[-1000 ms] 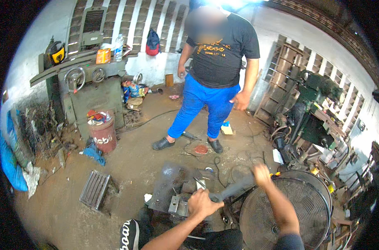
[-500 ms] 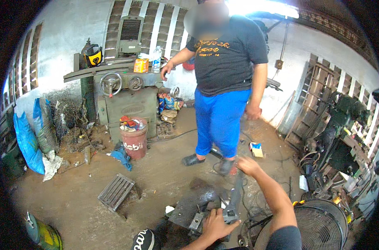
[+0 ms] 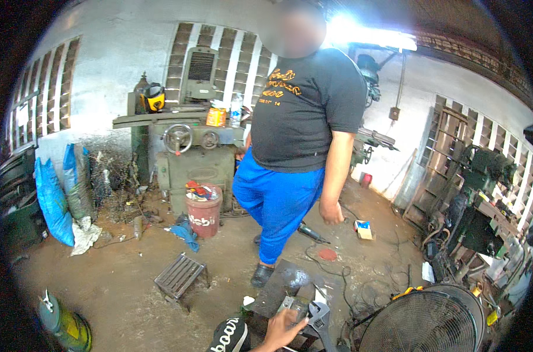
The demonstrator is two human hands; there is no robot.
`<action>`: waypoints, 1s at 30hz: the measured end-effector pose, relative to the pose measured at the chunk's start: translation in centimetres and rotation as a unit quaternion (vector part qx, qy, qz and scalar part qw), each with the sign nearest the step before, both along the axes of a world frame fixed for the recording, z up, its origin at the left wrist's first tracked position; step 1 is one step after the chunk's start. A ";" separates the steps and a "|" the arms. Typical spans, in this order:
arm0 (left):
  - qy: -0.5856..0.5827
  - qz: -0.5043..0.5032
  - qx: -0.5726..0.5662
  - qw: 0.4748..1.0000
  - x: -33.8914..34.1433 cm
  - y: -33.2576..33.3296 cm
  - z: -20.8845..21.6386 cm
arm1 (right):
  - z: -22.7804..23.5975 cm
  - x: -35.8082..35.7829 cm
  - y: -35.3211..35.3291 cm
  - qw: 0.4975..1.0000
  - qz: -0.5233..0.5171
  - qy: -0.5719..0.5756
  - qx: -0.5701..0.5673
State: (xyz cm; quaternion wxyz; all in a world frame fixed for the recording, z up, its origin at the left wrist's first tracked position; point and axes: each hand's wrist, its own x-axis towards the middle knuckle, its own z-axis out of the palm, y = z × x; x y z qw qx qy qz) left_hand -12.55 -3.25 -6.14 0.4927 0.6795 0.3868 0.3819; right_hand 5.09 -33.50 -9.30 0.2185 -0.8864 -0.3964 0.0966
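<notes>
My left hand point(image 3: 283, 331) comes in from the lower edge, with its fingers bent over a small metal piece point(image 3: 300, 307) on a dark metal work surface point(image 3: 272, 291). Right beside my thumb is the head of a large adjustable wrench point(image 3: 320, 317); its handle slants down toward the lower edge. Whether my thumb touches the wrench jaw I cannot tell. The lower end of the handle is out of sight, and my right hand does not show. A person in a dark T-shirt and blue trousers point(image 3: 281, 202) stands just beyond the work surface.
A large black fan point(image 3: 425, 322) stands at the near right, with cables on the floor beside it. Further left are a metal stool point(image 3: 181, 276), a red bucket point(image 3: 203, 214) and a green drum point(image 3: 67, 325). A green machine point(image 3: 196, 167) stands at the back.
My right hand and forearm have left the view. The wrench handle has swung from pointing away to pointing toward me. The other person has stepped closer and to the left.
</notes>
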 end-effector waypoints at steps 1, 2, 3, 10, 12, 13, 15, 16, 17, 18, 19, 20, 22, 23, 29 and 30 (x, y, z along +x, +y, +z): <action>-0.002 -0.038 -0.112 0.993 -1.4 -1.8 -0.8 | -0.6 -3.0 -0.5 0.992 0.006 0.115 0.045; -0.070 -0.090 -0.155 0.981 -2.8 -3.7 -1.7 | -1.1 -5.7 -0.4 0.987 -0.016 0.124 0.098; -0.136 -0.144 -0.195 0.961 -4.2 -5.5 -2.8 | -1.3 -7.6 -0.2 0.979 -0.040 0.133 0.151; -0.377 -0.346 -0.660 0.550 -8.5 -10.0 -10.3 | 1.6 -5.8 2.5 0.706 0.003 0.697 0.124; -0.163 -0.302 -0.548 0.763 -6.1 -11.0 -10.3 | 1.3 -3.5 2.1 0.520 -0.002 0.854 0.025; -0.168 -0.268 -0.582 0.749 -4.2 -11.6 -9.8 | 0.9 -2.8 1.8 0.457 -0.014 0.889 -0.003; -0.140 -0.294 -0.546 0.772 -1.0 -11.0 -8.0 | -0.1 -2.1 1.2 0.377 -0.101 0.920 -0.018; -0.129 -0.292 -0.509 0.800 0.6 -10.3 -7.0 | -0.6 -2.0 0.9 0.344 -0.067 0.937 -0.009; -0.191 -0.270 -0.474 0.816 2.1 -9.5 -5.7 | -0.8 -2.2 0.7 0.384 -0.063 0.921 -0.010; -0.196 -0.265 -0.479 0.813 3.0 -7.8 -4.7 | -1.0 -2.3 0.5 0.411 -0.021 0.911 0.005; -0.226 -0.263 -0.462 0.816 3.6 -5.9 -3.6 | -0.8 -2.8 0.4 0.417 -0.028 0.909 0.006; -0.227 -0.233 -0.491 0.808 4.4 -4.3 -2.9 | -0.6 -3.0 0.4 0.424 -0.030 0.905 0.004; -0.280 -0.187 -0.514 0.788 5.1 -1.4 -1.7 | 0.3 -3.5 0.6 0.424 -0.029 0.905 0.002; -0.322 -0.176 -0.518 0.773 5.3 -0.4 -1.4 | 0.8 -3.8 0.7 0.416 -0.028 0.909 0.002; -0.454 -0.207 -0.583 0.641 6.9 1.4 -1.7 | 1.8 -3.4 2.3 0.323 0.022 0.945 -0.034; -0.474 -0.229 -0.597 0.606 7.0 1.6 -1.9 | 1.6 -3.3 2.5 0.290 0.045 0.955 -0.051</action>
